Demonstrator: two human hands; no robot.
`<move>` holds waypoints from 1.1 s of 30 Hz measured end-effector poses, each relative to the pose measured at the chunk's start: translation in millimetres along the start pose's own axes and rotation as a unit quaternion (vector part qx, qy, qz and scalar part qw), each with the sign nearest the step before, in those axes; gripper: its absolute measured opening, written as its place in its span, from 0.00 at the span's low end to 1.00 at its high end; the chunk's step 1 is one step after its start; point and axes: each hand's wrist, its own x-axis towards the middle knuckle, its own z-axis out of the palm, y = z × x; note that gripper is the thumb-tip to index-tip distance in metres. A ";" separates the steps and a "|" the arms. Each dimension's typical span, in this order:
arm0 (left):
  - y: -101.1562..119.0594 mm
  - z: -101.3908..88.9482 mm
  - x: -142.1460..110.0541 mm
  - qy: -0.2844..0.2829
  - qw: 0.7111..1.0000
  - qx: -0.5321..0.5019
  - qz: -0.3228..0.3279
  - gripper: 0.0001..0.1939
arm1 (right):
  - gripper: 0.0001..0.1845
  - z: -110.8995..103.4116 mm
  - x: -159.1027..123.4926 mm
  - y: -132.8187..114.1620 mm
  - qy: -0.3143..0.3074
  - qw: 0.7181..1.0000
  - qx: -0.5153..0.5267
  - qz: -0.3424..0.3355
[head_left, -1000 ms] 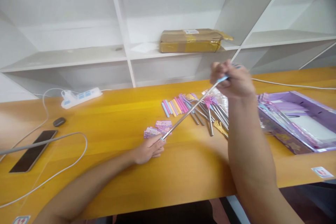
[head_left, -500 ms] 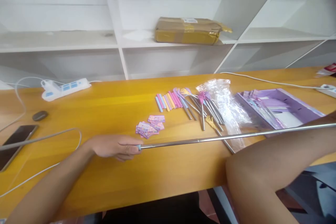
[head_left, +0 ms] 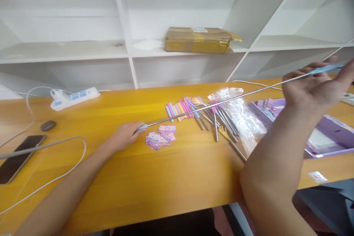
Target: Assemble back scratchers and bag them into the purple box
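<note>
A telescopic back scratcher [head_left: 235,98] with a long, thin metal rod is stretched out between my hands. My left hand [head_left: 126,135] is closed around its light blue handle, just left of a small pile of pink and purple cards [head_left: 159,138]. At the right, raised above the table, my right hand [head_left: 309,86] has its palm turned up, and the light blue end [head_left: 326,69] lies between thumb and fingers. Below the rod are several more back scratchers [head_left: 216,127] and a row of coloured handle sleeves [head_left: 177,111].
Clear plastic bags [head_left: 240,112] lie beside a purple box [head_left: 334,129], which my right forearm partly covers. A power strip [head_left: 74,97], phone [head_left: 19,156] and cables are at the left. A taped cardboard box [head_left: 197,40] rests on the shelf behind.
My right hand has come into view at the right, raising the far end of the back scratcher, so the rod now slants upward. My left hand has moved slightly up and left.
</note>
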 end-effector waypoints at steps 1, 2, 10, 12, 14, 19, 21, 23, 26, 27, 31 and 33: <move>-6.4 6.9 0.3 0.025 0.999 0.040 0.004 0.21 | 0.30 -4.3 3.3 7.5 -0.057 0.979 -0.196 0.013; -12.7 13.7 0.6 0.045 0.996 0.073 0.005 0.20 | 0.28 -8.2 7.2 13.7 -0.117 0.917 -0.381 0.019; -38.6 40.7 7.5 0.092 0.983 0.158 0.001 0.19 | 0.24 -15.0 39.7 17.1 -0.173 0.854 -0.486 0.072; -39.8 40.4 8.3 0.077 0.985 0.152 0.006 0.19 | 0.25 -15.4 46.3 15.9 -0.212 0.841 -0.494 0.059; -40.7 39.8 8.5 0.069 0.987 0.147 0.007 0.19 | 0.31 -17.1 51.7 15.8 -0.282 0.781 -0.556 0.035; -42.4 39.3 9.1 0.066 0.989 0.134 0.015 0.20 | 0.37 -20.8 55.4 14.2 -0.346 0.643 -0.683 -0.015; -42.3 39.3 9.2 0.069 0.989 0.125 0.028 0.20 | 0.36 -19.7 53.0 12.4 -0.347 0.632 -0.692 -0.025; -41.2 39.1 9.2 0.066 0.990 0.119 0.035 0.21 | 0.39 -17.6 49.7 10.6 -0.341 0.634 -0.694 -0.033; -38.1 38.1 9.4 0.047 0.992 0.114 0.027 0.22 | 0.50 -14.5 46.7 8.7 -0.329 0.640 -0.693 -0.039; -37.0 37.6 9.5 0.039 0.993 0.112 0.021 0.23 | 0.53 -13.7 46.8 8.1 -0.329 0.645 -0.688 -0.042; -33.5 35.7 10.0 0.022 0.994 0.109 0.009 0.23 | 0.57 -11.3 50.6 4.8 -0.363 0.643 -0.674 -0.018; -32.8 35.1 10.2 0.016 0.995 0.102 0.007 0.23 | 0.55 -10.8 51.4 4.4 -0.373 0.641 -0.671 0.001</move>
